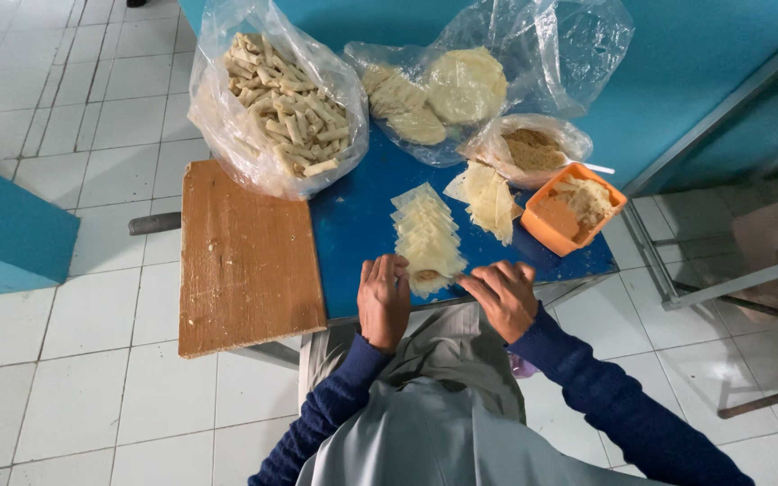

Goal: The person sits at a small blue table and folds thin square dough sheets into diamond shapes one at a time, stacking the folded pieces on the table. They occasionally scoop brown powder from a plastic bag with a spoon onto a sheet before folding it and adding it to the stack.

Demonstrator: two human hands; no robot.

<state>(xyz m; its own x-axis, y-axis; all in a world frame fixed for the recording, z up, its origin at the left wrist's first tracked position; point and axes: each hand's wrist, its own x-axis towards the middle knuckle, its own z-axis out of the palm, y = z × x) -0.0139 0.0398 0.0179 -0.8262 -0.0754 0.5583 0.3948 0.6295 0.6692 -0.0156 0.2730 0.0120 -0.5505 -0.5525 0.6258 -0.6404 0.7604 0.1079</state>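
- A brown wooden board [247,256] lies on the left end of the small table and hangs over its near left corner.
- A big clear bag of little rolls [283,94] sits at the far left corner, partly on the board.
- The blue tabletop [357,234] shows to the right of the board.
- The left hand [384,300] rests at the near edge. Its fingers are bent down, and the tips touch the left side of the nearest wrapper. I cannot tell if they grip it.
- A row of pale wrappers [425,234] runs from the middle of the tabletop to the near edge, each one lapping over the next. The nearest wrapper [429,277] has a small brown lump on it and lies between the two hands.
- A second clear bag with round flat sheets [461,85] is at the far edge.
- The right hand [502,295] is at the near edge too. Its fingers are loose and curled, and the tips press the right side of the nearest wrapper.
- A loose heap of wrappers [488,200] lies right of the row.
- A small bag of brown filling [533,148] sits near the far right corner.
- An orange tub [551,227] stands at the right edge.
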